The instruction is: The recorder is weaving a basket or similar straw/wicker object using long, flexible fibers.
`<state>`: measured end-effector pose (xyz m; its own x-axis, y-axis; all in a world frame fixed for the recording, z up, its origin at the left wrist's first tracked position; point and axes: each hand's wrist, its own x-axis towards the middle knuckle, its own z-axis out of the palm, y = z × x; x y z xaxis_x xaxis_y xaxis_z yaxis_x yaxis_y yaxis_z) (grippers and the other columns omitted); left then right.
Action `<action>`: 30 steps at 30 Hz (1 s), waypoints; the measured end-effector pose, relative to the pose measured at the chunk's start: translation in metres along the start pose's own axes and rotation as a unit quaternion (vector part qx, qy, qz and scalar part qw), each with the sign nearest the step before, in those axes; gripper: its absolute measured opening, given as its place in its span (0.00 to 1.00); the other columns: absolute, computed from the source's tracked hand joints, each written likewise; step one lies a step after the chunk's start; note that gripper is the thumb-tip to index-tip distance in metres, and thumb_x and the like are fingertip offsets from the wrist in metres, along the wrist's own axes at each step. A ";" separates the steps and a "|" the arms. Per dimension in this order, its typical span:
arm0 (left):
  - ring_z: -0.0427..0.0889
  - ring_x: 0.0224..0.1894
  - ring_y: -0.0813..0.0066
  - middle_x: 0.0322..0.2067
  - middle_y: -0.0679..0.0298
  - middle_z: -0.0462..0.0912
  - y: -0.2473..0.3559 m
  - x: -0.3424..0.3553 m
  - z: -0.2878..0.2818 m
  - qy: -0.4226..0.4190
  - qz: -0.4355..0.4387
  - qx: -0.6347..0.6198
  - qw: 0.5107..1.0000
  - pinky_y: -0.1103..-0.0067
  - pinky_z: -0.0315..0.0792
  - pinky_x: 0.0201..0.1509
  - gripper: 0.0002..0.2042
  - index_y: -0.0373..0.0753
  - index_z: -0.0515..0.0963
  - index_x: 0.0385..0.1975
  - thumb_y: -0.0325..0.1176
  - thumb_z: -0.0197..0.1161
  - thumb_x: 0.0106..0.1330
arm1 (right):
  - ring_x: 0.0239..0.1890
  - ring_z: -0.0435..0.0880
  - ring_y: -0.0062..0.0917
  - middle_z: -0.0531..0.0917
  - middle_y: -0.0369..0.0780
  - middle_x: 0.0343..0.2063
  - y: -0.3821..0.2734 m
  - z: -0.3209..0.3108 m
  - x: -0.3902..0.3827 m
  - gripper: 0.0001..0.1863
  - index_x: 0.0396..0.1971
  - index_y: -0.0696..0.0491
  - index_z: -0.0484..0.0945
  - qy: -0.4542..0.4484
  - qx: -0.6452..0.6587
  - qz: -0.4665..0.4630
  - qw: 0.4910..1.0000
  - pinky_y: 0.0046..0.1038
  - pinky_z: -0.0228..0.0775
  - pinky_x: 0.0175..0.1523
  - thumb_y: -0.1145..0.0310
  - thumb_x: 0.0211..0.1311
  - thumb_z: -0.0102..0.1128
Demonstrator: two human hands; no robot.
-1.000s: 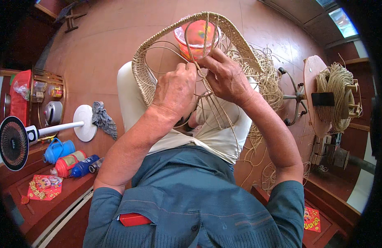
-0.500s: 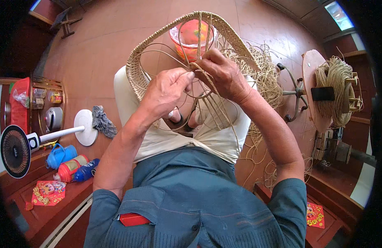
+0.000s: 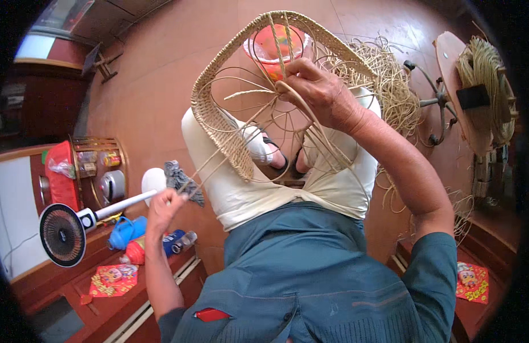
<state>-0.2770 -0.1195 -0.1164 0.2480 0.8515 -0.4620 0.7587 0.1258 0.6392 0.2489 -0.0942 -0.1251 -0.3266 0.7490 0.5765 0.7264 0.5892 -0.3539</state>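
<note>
A partly woven basket-like piece [image 3: 214,111], with a braided band around its rim and thin wire loops inside, rests over my lap. My right hand [image 3: 321,94] is closed near the middle of the loops, gripping a cord that meets the wire there. Out to the left, my left hand [image 3: 163,211] pinches a strand of cord [image 3: 210,164] stretched from the woven band. Two twisted cords [image 3: 280,40] run from the rim's far side toward my right hand. A loose cord end [image 3: 244,93] sticks out leftward from the wires.
Beyond the piece stands a red bucket [image 3: 263,50]. Loose cord [image 3: 384,80] lies heaped on the floor at right, beside a wheeled base [image 3: 439,102] and a cord coil [image 3: 486,86]. At left are a fan [image 3: 63,234], a grey cloth [image 3: 181,182] and a blue jug [image 3: 126,231].
My left hand has left the wire centre and swung far out to the lower left, drawing cord taut. My right hand stays at the wires. The whole view has shifted somewhat.
</note>
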 end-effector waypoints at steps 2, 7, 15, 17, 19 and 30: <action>0.67 0.26 0.82 0.18 0.71 0.68 -0.076 -0.024 -0.007 0.025 -0.073 0.092 0.993 0.74 0.62 0.30 0.23 0.39 0.70 0.18 0.43 0.71 0.71 | 0.44 0.88 0.40 0.79 0.42 0.48 0.000 0.001 0.001 0.08 0.46 0.53 0.81 0.010 0.007 0.001 1.000 0.39 0.86 0.47 0.72 0.70 0.67; 0.89 0.43 0.35 0.37 0.41 0.90 -0.222 -0.132 -0.042 0.139 -0.222 0.347 0.901 0.47 0.78 0.50 0.23 0.33 0.90 0.32 0.53 0.68 0.67 | 0.44 0.88 0.41 0.78 0.43 0.47 -0.001 0.001 0.002 0.09 0.45 0.53 0.81 0.024 0.046 -0.009 0.999 0.42 0.85 0.48 0.69 0.70 0.69; 0.92 0.50 0.42 0.45 0.45 0.92 -0.310 -0.257 -0.096 0.287 -0.516 0.397 0.703 0.52 0.84 0.56 0.19 0.37 0.90 0.44 0.46 0.76 0.63 | 0.44 0.89 0.34 0.79 0.40 0.47 -0.004 0.001 0.004 0.09 0.43 0.52 0.85 0.047 0.058 -0.005 0.997 0.37 0.87 0.46 0.70 0.66 0.76; 0.92 0.49 0.42 0.46 0.46 0.92 -0.314 -0.259 -0.114 0.299 -0.542 0.369 0.693 0.52 0.85 0.56 0.18 0.38 0.89 0.45 0.43 0.77 0.61 | 0.43 0.89 0.34 0.79 0.40 0.46 -0.005 0.000 0.002 0.09 0.42 0.51 0.85 0.031 0.032 0.004 0.999 0.37 0.86 0.45 0.71 0.66 0.76; 0.92 0.48 0.41 0.49 0.46 0.92 -0.298 -0.235 -0.120 0.183 -0.484 0.456 0.724 0.51 0.85 0.54 0.21 0.40 0.89 0.50 0.42 0.80 0.59 | 0.44 0.88 0.39 0.79 0.41 0.46 -0.006 0.001 0.002 0.08 0.42 0.53 0.81 0.020 0.040 0.011 0.999 0.40 0.85 0.49 0.69 0.69 0.71; 0.89 0.42 0.62 0.43 0.54 0.90 0.136 -0.020 0.126 0.068 0.181 -0.043 0.980 0.69 0.81 0.50 0.14 0.36 0.85 0.53 0.40 0.63 0.81 | 0.42 0.91 0.32 0.82 0.41 0.47 -0.013 -0.004 0.008 0.06 0.44 0.51 0.87 0.012 0.016 0.030 0.999 0.36 0.85 0.45 0.70 0.70 0.73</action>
<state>-0.1030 -0.1839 -0.0978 0.4050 0.9075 -0.1119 0.5809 -0.1608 0.7979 0.2388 -0.0967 -0.1130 -0.2686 0.7754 0.5715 0.7236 0.5541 -0.4116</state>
